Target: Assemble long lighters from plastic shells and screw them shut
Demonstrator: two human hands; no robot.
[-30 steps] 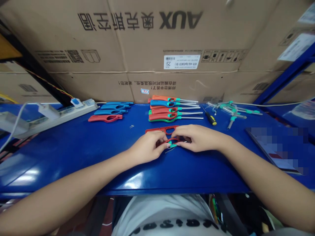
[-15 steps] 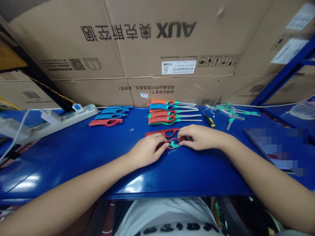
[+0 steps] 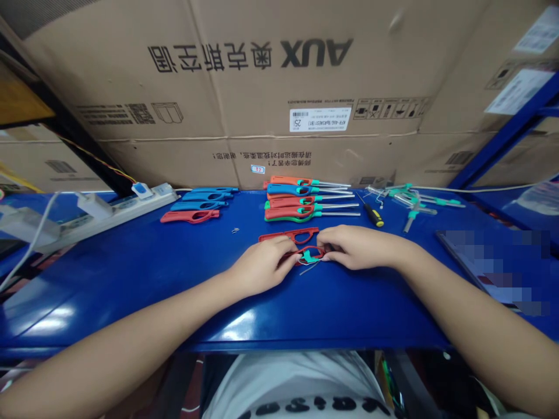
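Red plastic shell (image 3: 312, 248), its looped frame curving around a green piece (image 3: 310, 256) and thin wires (image 3: 304, 264), sits just below frame centre over the blue tabletop (image 3: 131, 262), pinched at either end by fingers of the left hand (image 3: 264, 262) and right hand (image 3: 354, 245), while a printed cardboard carton (image 3: 244, 105), contents hidden, spans the top.

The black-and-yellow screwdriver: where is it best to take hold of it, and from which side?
Probably by its thick handle, from the near right side: this end lies nearer, while the thin shaft points away, close to the lighters' metal tubes.
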